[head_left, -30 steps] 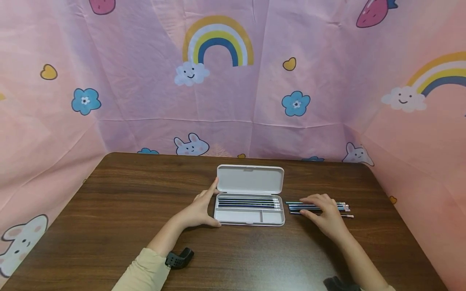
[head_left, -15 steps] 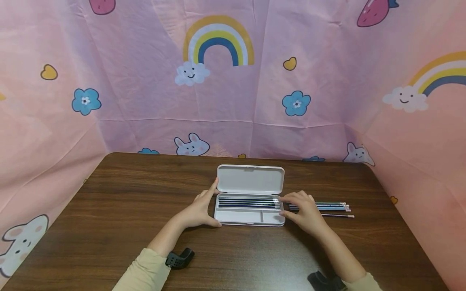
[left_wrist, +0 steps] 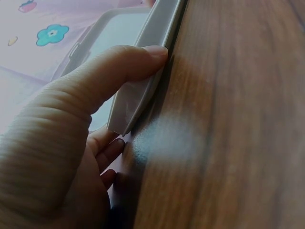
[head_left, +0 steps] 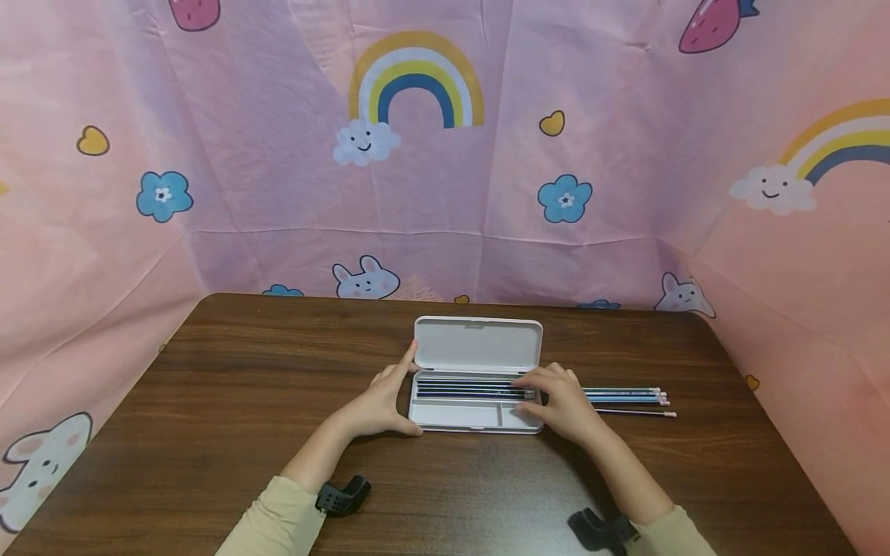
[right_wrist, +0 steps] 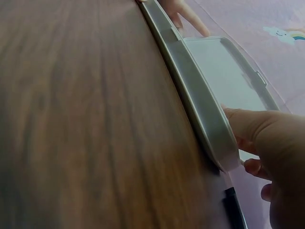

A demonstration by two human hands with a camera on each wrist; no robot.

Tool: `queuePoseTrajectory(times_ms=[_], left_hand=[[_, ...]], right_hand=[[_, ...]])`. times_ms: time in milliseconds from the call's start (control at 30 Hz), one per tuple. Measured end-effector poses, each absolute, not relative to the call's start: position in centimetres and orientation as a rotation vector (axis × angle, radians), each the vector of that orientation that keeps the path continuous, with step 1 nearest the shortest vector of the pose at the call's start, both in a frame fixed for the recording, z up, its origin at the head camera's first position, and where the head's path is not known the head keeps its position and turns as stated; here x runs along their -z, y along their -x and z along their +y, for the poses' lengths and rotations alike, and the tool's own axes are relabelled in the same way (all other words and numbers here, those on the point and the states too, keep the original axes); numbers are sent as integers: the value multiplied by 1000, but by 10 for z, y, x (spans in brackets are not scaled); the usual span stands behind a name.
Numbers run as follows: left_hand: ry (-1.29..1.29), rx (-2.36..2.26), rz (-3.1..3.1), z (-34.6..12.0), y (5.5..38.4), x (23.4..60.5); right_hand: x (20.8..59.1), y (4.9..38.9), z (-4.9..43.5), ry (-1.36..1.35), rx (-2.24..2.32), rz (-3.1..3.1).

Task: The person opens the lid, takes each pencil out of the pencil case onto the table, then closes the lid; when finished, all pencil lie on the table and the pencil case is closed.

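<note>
An opened white pencil case (head_left: 452, 417) lies on the table with a row of dark pencils (head_left: 466, 388) in its rear compartment. My left hand (head_left: 375, 403) grips the left end of the case, its thumb (left_wrist: 155, 50) on the front wall and its index finger reaching up beside the lid (head_left: 480, 344). My right hand (head_left: 566, 401) reaches over the right end, thumb and index finger apart above the pencils' eraser ends, which it partly covers. In the right wrist view that thumb overlaps the rim of the case (right_wrist: 209, 124).
Several blue and dark pencils (head_left: 629, 396) with eraser ends lie right of the case, partly behind the right hand. The front compartment (head_left: 455, 415) has a divider. Patterned cloth (head_left: 431, 193) hangs behind the brown table (head_left: 292, 340). A black band (head_left: 341, 496) sits on the left wrist.
My right hand has moved left, from over the loose pencils to the right end of the case. The left hand and the case have stayed put.
</note>
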State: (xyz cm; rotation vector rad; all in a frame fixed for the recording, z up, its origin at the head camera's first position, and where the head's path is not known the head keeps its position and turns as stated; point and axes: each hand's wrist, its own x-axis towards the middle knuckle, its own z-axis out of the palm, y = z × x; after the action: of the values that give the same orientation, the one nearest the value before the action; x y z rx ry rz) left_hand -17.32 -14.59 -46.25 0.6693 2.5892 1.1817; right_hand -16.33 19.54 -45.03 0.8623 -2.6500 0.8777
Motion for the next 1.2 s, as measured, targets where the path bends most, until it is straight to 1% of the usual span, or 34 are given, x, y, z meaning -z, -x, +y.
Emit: queuePoseTrajectory(times_ms=[433,733,933,1200], left_hand=[[-684,-1188,2584,-147,172,463],[-694,-1187,2597,-147,174,464],[-701,-1202,2588,-147,174,463],[-715,-1213,2583,-146,174,463]], right_hand=[[450,166,191,-836,-834,-2777],[445,171,188,-899,-685,-2824],[442,170,184,-892,-630,-2838],[439,166,179,-824,-743,-2817]])
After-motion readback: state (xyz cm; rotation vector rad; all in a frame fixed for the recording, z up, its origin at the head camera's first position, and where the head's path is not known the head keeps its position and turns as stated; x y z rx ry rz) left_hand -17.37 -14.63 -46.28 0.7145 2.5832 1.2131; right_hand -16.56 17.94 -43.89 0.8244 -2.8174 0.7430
